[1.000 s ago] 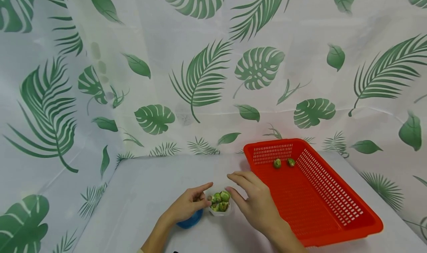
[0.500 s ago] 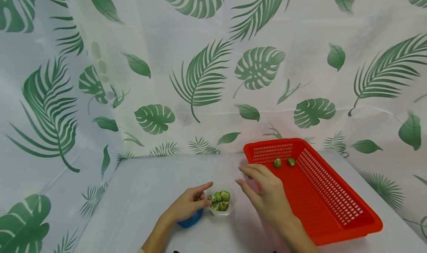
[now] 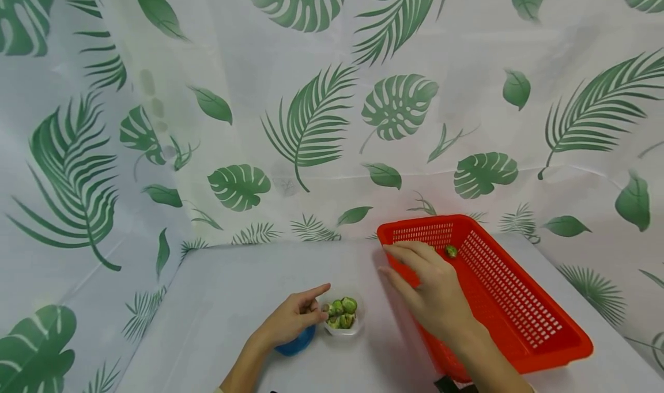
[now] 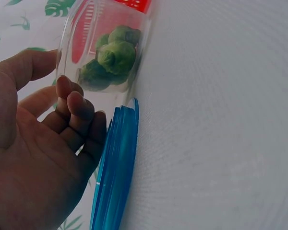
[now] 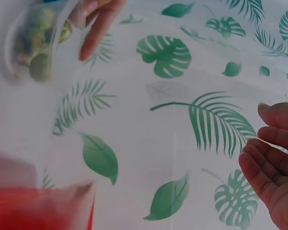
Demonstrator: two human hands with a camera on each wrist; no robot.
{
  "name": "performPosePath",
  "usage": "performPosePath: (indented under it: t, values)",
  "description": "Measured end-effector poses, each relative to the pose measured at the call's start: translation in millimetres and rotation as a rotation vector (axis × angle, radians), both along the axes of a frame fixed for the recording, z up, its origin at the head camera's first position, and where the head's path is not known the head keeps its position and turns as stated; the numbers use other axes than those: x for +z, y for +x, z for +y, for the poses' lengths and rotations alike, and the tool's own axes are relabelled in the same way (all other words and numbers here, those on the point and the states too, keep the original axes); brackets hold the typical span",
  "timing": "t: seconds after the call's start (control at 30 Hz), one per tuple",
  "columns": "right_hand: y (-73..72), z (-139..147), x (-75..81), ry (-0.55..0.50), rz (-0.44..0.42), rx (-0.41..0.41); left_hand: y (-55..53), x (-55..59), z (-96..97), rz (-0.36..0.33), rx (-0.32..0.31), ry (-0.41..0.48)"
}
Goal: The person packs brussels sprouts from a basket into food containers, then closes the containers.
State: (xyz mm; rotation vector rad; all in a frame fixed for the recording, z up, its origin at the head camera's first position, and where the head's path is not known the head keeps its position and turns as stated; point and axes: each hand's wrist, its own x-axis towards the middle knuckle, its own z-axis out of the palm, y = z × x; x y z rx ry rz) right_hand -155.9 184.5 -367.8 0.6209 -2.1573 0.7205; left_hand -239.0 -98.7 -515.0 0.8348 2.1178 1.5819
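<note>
- A clear container (image 3: 343, 331), filled with Brussels sprouts (image 3: 349, 305), is set on the tabletop (image 3: 228, 289), its rim pinched by the left hand (image 3: 294, 318).
- A flat blue piece (image 3: 297, 344) is partly covered by that hand.
- The red basket's (image 3: 500, 318) left side is overlapped by the right hand (image 3: 430, 283), released, fingers parted.
- Another sprout (image 3: 451, 251) is seen in the basket's far end.

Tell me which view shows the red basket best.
Head view: nearly all of the red basket shows, though the right hand and forearm cover part. Left wrist shows only a piece beyond the clear container; right wrist, a blurred piece.
</note>
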Motion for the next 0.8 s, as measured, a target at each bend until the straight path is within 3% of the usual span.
performPosePath:
  t: [0.47,0.8]
  values:
    - [-3.3,11,21.6,0.1,0.051,-0.005,-0.3,-0.8,-0.2,0.006,-0.001,0.001]
    - [-24.2,24,32.1,0.176,0.024,-0.045,-1.0,-1.4,-0.9,0.01,-0.001,-0.001]
